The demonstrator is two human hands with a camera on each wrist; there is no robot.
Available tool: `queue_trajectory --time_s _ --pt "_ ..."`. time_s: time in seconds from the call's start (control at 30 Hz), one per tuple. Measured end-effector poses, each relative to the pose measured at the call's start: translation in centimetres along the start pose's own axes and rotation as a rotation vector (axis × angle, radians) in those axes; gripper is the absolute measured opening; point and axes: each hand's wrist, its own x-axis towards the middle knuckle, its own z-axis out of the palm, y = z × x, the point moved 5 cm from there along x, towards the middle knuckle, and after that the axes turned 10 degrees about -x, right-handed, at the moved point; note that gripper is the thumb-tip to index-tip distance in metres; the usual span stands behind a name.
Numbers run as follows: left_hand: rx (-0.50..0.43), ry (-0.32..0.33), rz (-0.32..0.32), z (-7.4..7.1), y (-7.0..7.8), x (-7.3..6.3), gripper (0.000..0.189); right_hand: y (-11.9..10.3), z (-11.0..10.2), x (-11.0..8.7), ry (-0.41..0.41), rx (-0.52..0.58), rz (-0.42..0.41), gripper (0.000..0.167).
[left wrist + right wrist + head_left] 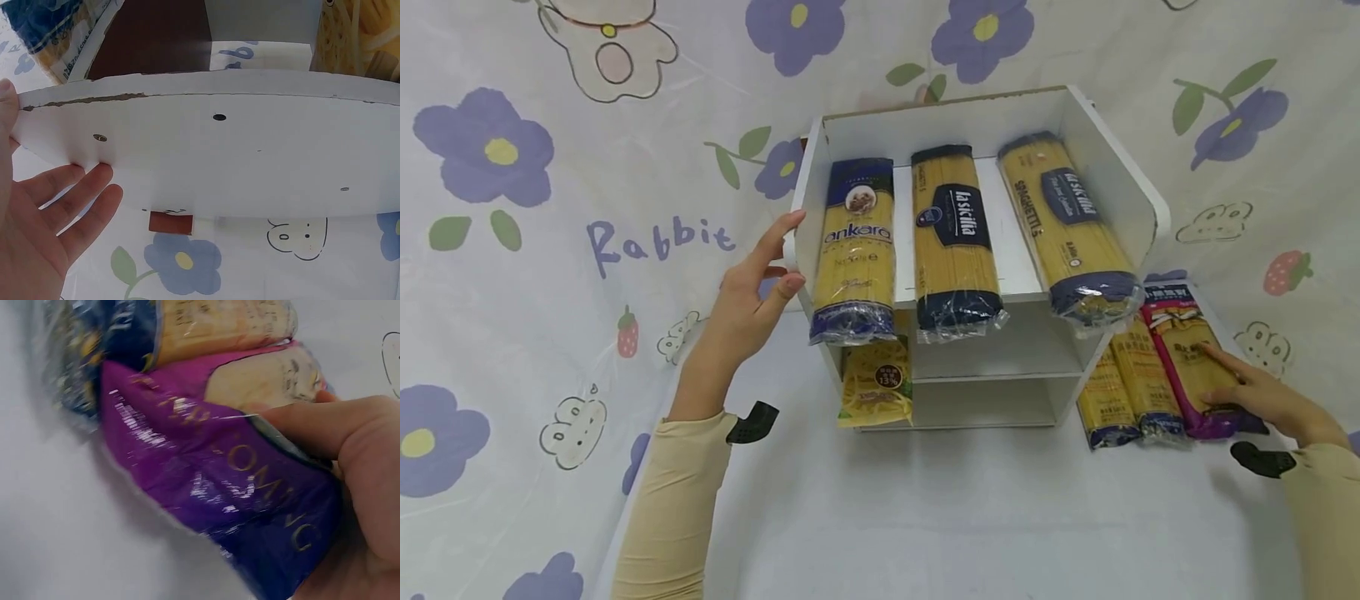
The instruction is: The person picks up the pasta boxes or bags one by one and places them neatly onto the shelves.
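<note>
My left hand (748, 304) rests against the side of a white shelf unit (1123, 162). In the left wrist view, extended fingers of that hand (44, 219) touch the outer face of the side panel (250, 150). At the shelf's right, my right hand (1270, 404) grips the edge of a pink and purple noodle packet (1187, 350). The right wrist view shows the thumb of that hand (369, 450) over the purple end of the packet (194, 456); its other fingers are mostly hidden. Two yellow spaghetti packs (1138, 375) lie beside this packet.
On the top shelf lie an Ankara spaghetti pack (855, 250) and two La Sicilia packs, one in the middle (955, 242) and one at right (1067, 225). A yellow noodle bag (876, 383) hangs over a lower shelf's front. Flower-patterned cloth (572, 333) surrounds the unit.
</note>
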Motion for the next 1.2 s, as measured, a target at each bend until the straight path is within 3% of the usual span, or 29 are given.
queue_trajectory --time_s 0.23,0.47,0.77,1.2 --pt "-0.005 0.010 0.017 0.0 -0.3 0.0 0.080 -0.5 -0.4 0.5 -0.077 -0.031 -0.016 0.089" --pt "-0.011 0.016 0.009 0.1 -0.2 -0.1 0.081 0.3 -0.1 0.5 -0.139 0.143 -0.002 0.089" --pt "-0.017 0.028 0.018 0.0 -0.3 -0.1 0.080 -0.7 0.3 0.5 -0.175 0.284 -0.037 0.071" --pt "0.002 0.027 0.036 0.0 -0.2 -0.1 0.080 0.2 0.4 -0.1 0.062 0.169 0.015 0.082"
